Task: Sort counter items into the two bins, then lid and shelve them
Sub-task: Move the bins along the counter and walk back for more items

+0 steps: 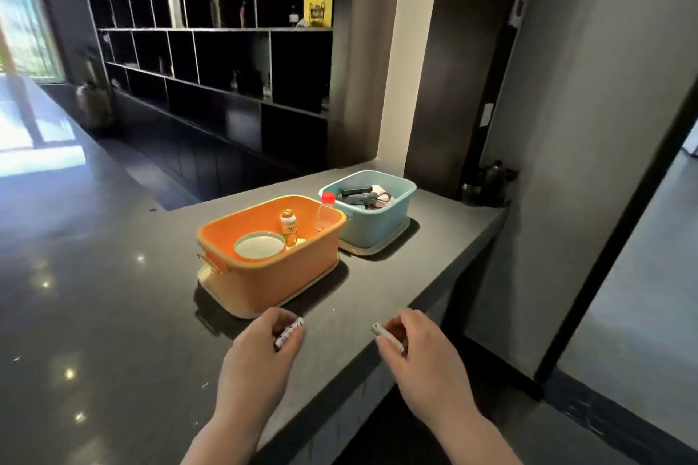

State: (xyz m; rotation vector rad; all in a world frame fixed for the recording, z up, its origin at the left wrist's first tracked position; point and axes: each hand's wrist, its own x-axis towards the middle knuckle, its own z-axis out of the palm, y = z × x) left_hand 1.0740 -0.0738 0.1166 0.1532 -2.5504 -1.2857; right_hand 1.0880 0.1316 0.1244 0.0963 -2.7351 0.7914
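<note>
An orange bin stands on the grey counter, resting on a cream lid. Inside it are a pale bowl, a small drink can and a clear bottle with a red cap. Behind it to the right, a blue bin on its own cream lid holds dark tools and cables. My left hand is closed around a small white patterned item in front of the orange bin. My right hand grips a small silvery stick-shaped item near the counter's front edge.
A dark kettle sits at the counter's far right corner by the wall. Dark cubby shelves with scattered objects line the back wall. The counter stretches away to the left; its edge drops off right of my right hand.
</note>
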